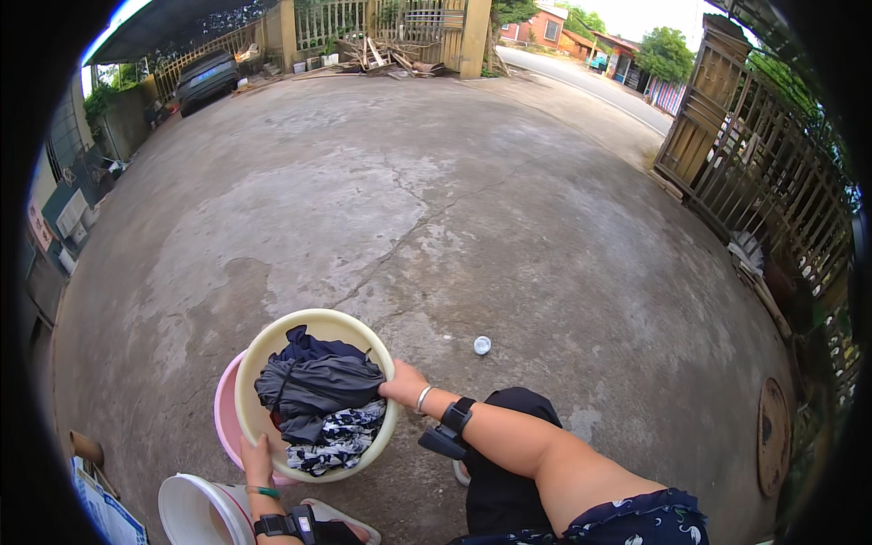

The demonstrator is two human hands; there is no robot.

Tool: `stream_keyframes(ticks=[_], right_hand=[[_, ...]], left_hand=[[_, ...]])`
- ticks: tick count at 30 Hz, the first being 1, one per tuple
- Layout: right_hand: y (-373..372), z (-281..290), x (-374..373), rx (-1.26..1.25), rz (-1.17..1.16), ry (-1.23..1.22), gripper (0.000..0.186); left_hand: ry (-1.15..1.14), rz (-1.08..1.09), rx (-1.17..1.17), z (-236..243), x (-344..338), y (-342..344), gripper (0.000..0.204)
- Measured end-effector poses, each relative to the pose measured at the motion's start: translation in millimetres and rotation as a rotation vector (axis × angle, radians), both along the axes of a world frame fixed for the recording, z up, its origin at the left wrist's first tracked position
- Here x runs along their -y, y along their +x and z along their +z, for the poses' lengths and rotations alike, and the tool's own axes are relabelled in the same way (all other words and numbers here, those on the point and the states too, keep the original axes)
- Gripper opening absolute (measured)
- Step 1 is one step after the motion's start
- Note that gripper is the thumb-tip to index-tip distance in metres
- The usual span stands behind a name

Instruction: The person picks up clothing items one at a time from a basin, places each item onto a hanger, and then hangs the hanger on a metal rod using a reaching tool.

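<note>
Basin [313,317] (clothes [322,386] inside), between left hand [257,460] and right hand [405,383]

Pink basin [228,411] mostly hidden by cream basin [318,317].

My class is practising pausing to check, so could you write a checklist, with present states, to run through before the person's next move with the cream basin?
1. Left hand on the rim of the cream basin: ok, at its near-left side.
2. Right hand on the rim: ok, at its right side.
3. Clothes within the rim: ok, dark and patterned pieces lie inside.
4. Cream basin apart from the pink basin: cannot tell; it overlaps it in view.
5. Ground ahead free of loose things: not ok, a small whitish round object lies there.
</note>
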State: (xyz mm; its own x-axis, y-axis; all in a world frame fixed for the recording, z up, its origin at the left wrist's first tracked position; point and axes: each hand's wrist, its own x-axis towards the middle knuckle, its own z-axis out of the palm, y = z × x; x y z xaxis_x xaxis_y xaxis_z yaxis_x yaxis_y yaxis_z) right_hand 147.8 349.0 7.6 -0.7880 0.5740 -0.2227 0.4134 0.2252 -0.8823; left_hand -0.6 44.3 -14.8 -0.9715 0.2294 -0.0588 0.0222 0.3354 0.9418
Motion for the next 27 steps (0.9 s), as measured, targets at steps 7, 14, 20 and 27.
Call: stream_keyframes(ticks=[7, 14, 20, 27], right_hand=[[2.9, -6.0, -2.7, -0.019, -0.019, -0.025, 0.043], [3.2, -4.2, -4.1, -0.013, -0.009, -0.045, 0.044], [-0.6, 6.5, -7.8, -0.029, 0.023, -0.008, 0.043], [-3.5, -7.4, 4.4, -0.056, 0.015, -0.045, 0.044]], left_hand=[[0.032, 0.008, 0.005, 7.6, -8.5, 7.8, 0.026], [-0.006, 0.010, 0.003, 10.6, -9.7, 10.6, 0.026], [0.055, 0.055, 0.036, 11.2, -9.5, 19.2, 0.026], [0.009, 0.003, 0.028, 14.4, 0.2, 13.6, 0.028]])
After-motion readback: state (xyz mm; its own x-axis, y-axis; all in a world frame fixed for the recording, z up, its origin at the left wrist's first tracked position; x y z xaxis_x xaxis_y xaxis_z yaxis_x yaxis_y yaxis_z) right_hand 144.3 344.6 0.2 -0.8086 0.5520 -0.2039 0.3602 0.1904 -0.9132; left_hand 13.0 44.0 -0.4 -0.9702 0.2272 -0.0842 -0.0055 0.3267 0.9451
